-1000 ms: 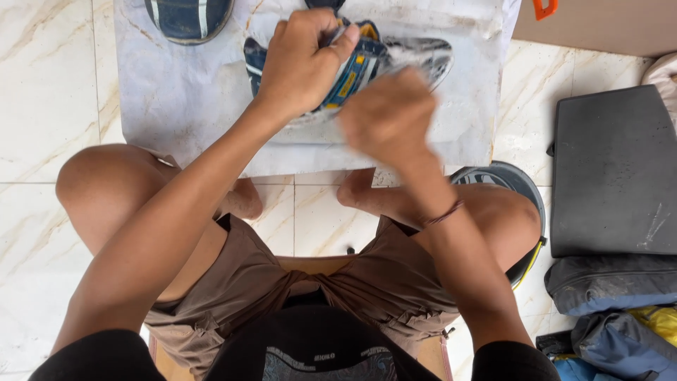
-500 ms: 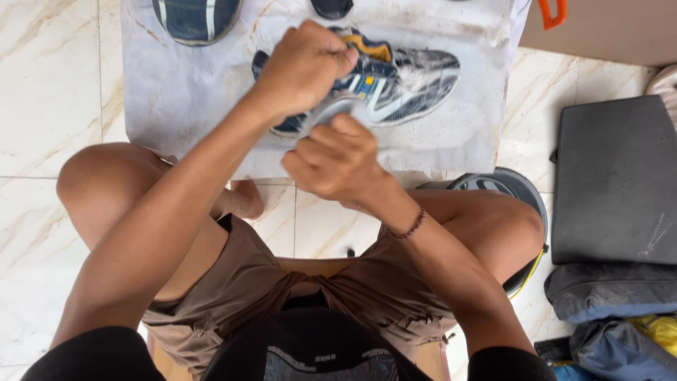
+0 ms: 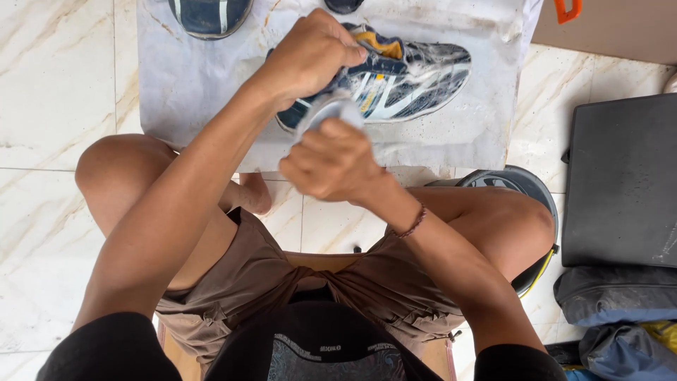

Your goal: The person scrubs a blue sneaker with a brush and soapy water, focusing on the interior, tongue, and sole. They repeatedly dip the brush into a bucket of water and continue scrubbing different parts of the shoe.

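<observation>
Seated person seen from above, both hands at work over a white sheet (image 3: pixel 183 92) spread on a marble-tiled floor (image 3: pixel 49 77). The landmark is the sports shoe (image 3: pixel 409 81), dark blue with white stripes and a yellow lining, lying on its side on the sheet with its toe toward the sheet's right edge and its surface wet and soapy.

Left hand (image 3: pixel 310 56): closed around the heel end of the shoe, fingers curled over the collar, holding it against the sheet.

Right hand (image 3: pixel 331 162): closed into a fist just below the shoe's heel, clasping a pale object (image 3: pixel 331 109) that rises from the fist and meets the shoe's side; blur makes it hard to tell whether this is a cloth or a brush. A dark beaded bracelet (image 3: pixel 412 222) circles this wrist.

Above and left of the shoe, at the sheet's top edge, lies a second dark blue shoe (image 3: pixel 208 14), partly cropped. Right of the shoe, beyond the sheet, rests a flat black case (image 3: pixel 624 183); below that, folded dark fabric (image 3: pixel 613 293). Below the shoe, a round grey object (image 3: pixel 522 187) sits under the right knee.
</observation>
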